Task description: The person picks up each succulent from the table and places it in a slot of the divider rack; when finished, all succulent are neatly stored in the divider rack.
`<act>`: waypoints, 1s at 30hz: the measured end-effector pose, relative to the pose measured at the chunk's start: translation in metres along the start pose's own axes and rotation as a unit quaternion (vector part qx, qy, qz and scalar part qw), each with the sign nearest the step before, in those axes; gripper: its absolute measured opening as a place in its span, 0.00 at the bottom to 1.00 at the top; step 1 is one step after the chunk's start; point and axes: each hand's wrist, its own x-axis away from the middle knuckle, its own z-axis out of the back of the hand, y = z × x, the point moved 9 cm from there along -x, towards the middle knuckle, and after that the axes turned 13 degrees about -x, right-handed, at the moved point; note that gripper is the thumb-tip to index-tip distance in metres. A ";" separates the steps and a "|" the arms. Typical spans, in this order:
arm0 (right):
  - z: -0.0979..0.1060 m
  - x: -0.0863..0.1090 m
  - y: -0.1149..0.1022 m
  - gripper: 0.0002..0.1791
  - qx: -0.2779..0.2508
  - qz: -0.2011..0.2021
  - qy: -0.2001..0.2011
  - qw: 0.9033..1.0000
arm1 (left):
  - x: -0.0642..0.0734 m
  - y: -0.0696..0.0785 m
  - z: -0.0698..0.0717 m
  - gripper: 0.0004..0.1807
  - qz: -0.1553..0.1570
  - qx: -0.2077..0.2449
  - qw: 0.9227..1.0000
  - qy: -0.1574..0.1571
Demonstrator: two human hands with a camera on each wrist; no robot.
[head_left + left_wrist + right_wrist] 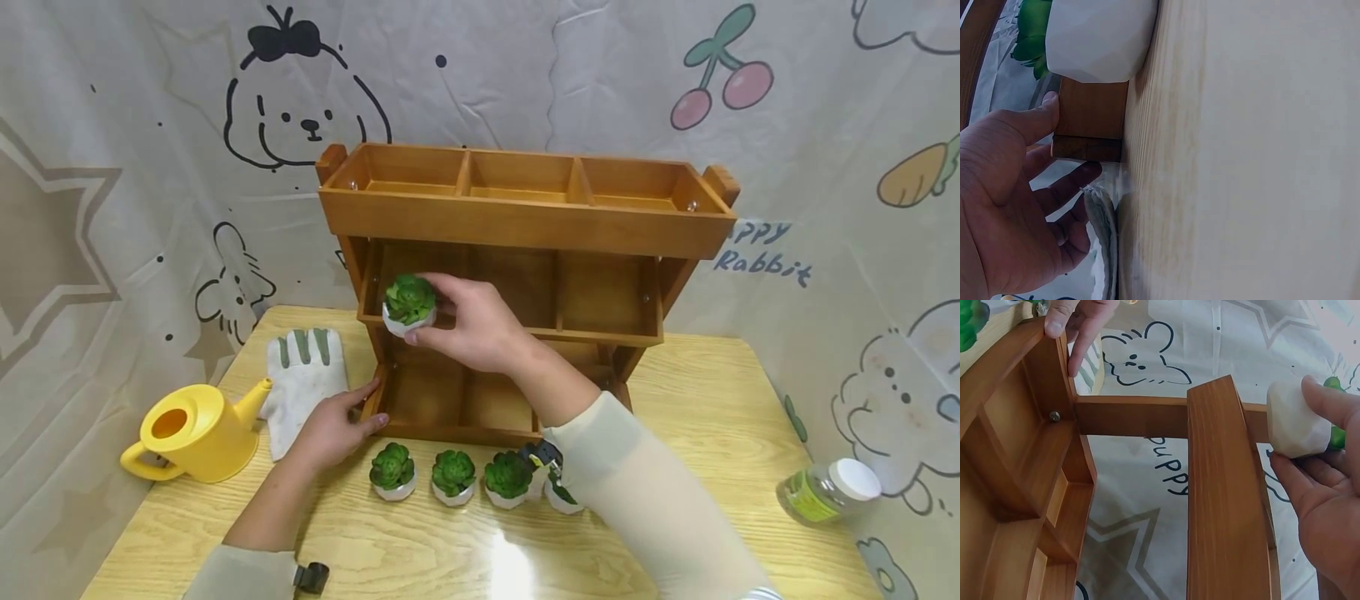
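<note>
My right hand pinches a small potted succulent, green leaves in a white faceted pot, between thumb and fingers. It is held in front of the left part of the middle tier of a brown wooden tiered planter shelf. In the right wrist view the white pot is gripped at its sides. With thumb and fingers, my left hand holds the front left corner of the shelf's bottom tier. Several more potted succulents stand in a row before the shelf; my right forearm partly hides the rightmost.
A yellow watering can stands at the left of the wooden table. Beside it lies a white-and-green glove. A clear jar with a white lid lies at the right edge. Printed cloth hangs behind.
</note>
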 end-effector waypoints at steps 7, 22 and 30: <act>-0.010 -0.012 0.003 0.35 0.028 -0.020 0.002 0.999 | 0.000 -0.003 -0.002 0.37 0.006 -0.001 1.000 -0.003; -0.019 -0.036 0.011 0.39 0.100 -0.064 0.008 0.993 | 0.000 -0.003 0.001 0.37 0.000 -0.003 1.000 0.007; -0.024 -0.044 0.015 0.36 0.112 -0.062 0.018 0.992 | 0.001 -0.001 0.001 0.37 0.005 0.003 1.000 0.005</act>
